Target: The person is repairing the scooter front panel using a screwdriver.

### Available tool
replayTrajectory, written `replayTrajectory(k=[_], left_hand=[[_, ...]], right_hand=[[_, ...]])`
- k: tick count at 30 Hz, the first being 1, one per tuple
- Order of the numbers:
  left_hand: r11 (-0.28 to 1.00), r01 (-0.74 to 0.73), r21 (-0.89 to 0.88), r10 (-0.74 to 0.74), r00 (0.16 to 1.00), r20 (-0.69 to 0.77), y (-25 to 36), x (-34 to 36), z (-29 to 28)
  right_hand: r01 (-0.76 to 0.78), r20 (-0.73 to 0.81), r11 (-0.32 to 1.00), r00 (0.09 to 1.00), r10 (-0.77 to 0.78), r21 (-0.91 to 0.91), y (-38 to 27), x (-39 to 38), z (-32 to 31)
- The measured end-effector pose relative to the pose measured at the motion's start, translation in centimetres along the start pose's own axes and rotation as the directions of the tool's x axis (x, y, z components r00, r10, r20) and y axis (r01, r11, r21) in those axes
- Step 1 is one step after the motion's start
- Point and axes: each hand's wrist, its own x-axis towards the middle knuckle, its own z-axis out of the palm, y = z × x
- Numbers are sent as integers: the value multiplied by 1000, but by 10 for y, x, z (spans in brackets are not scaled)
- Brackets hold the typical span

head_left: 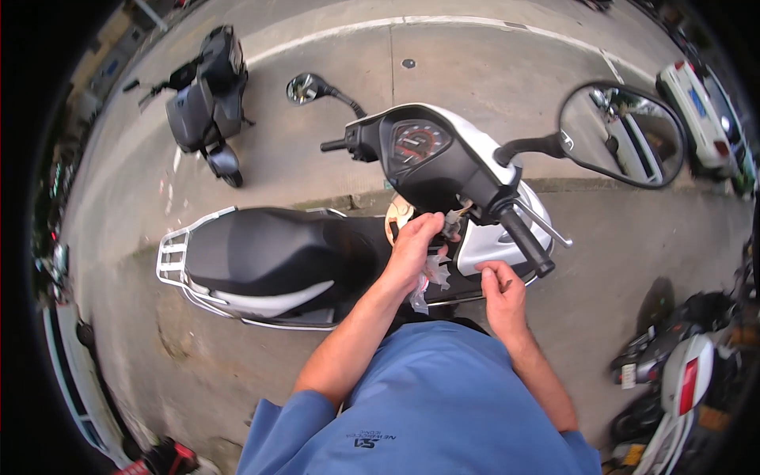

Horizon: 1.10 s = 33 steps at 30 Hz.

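A white and black scooter (269, 261) stands sideways before me. My left hand (416, 245) is closed on a grey connector (453, 224) with wires, just under the handlebar housing with its dial (416, 141). A crumpled clear plastic bag (435, 273) hangs below that hand. A pale orange round part (400, 214) is partly hidden behind it. My right hand (501, 293) has its fingers curled near the white front panel (483, 245), below the right grip (526, 241); what it holds, if anything, is too small to make out.
A grey scooter (202, 111) is parked across the pavement (332, 63) at upper left. A white car (693, 119) stands at upper right, more two-wheelers (681, 380) at lower right, a white vehicle (79, 380) at far left. The right mirror (657, 138) juts out widely.
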Motion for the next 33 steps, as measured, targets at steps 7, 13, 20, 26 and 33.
replayTrajectory(k=[7, 13, 20, 26, 33], left_hand=[[992, 7, -124, 6, 994, 108, -11, 12, -22], [992, -56, -117, 69, 992, 109, -13, 23, -40], [951, -58, -305, 113, 980, 165, -39, 40, -44], [960, -123, -250, 163, 976, 143, -49, 44, -47], [923, -153, -352, 205, 972, 116, -64, 49, -35]], right_hand=[[-114, -10, 993, 993, 114, 5, -31, 9, 18], [-171, 43, 961, 982, 184, -217, -35, 9, 35], [-241, 100, 877, 947, 307, -415, -28, 13, 47], [-267, 173, 838, 906, 387, -476, -11, 8, 54], [-251, 253, 825, 871, 421, -506, 11, -4, 37]])
